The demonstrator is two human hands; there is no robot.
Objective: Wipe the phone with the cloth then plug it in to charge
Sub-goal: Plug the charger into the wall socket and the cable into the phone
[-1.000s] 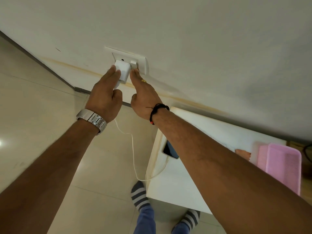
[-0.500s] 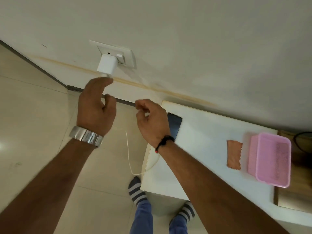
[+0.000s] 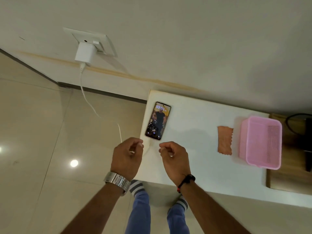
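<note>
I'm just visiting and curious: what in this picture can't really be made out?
- Head view: where the cable meets the phone, hidden behind the left hand.
- Whether either hand grips anything: right hand fingers curl inward.
- Dark items beyond the pink basket: cut off by the frame's right edge.

An off-white wall (image 3: 185,31) filled the far side, marked by a faint yellowish streak (image 3: 135,77) and edged with a dark skirting (image 3: 101,92). Glossy beige floor tiles (image 3: 33,132) on the left reflected a round ceiling light (image 3: 74,163). A white surface (image 3: 202,166) stood against the wall, with wooden furniture (image 3: 290,179) to its right.
</note>
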